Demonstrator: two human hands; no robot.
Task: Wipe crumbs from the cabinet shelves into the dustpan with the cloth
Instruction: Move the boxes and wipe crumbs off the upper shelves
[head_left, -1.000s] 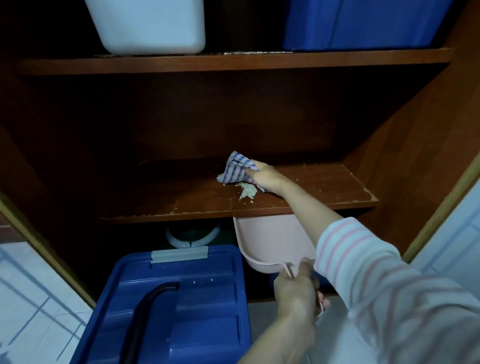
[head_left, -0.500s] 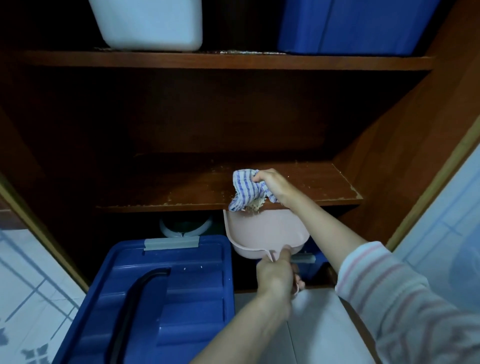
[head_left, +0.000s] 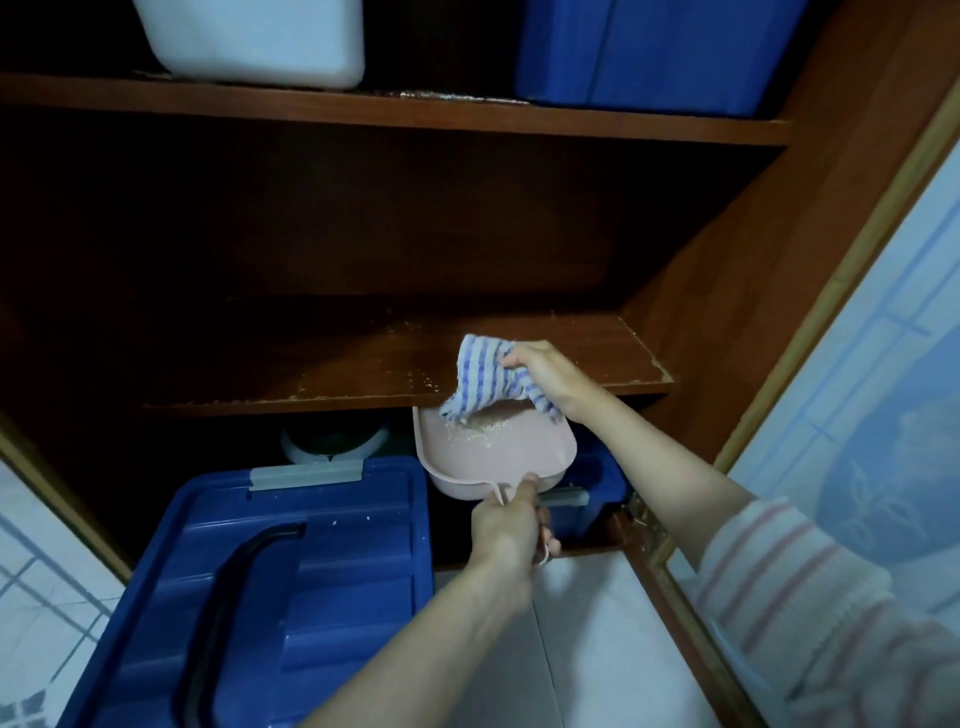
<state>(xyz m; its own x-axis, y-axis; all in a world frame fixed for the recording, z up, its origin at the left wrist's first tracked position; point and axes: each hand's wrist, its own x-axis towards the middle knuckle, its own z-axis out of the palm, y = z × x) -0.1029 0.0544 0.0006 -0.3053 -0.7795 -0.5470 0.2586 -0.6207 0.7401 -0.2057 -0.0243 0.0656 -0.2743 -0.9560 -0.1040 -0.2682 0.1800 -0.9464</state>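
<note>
My right hand (head_left: 550, 375) grips a blue-and-white striped cloth (head_left: 480, 382) at the front edge of the middle wooden shelf (head_left: 322, 369); the cloth hangs over the edge into the pink dustpan (head_left: 498, 452). Just under that edge, my left hand (head_left: 511, 530) holds the dustpan by its handle. A small heap of pale crumbs (head_left: 488, 428) lies in the pan below the cloth. A few crumbs (head_left: 423, 382) are scattered on the shelf to the left of the cloth.
A large blue bin lid with a black handle (head_left: 270, 587) fills the lower left. A smaller blue box (head_left: 592, 488) sits behind the dustpan. On the top shelf (head_left: 415, 114) stand a white tub (head_left: 260, 36) and a blue container (head_left: 665, 52). The cabinet door (head_left: 857, 312) is open at right.
The cloth swept the crumb pile from the shelf over its front edge; the crumbs now lie in the dustpan. The dustpan stays under the edge.
</note>
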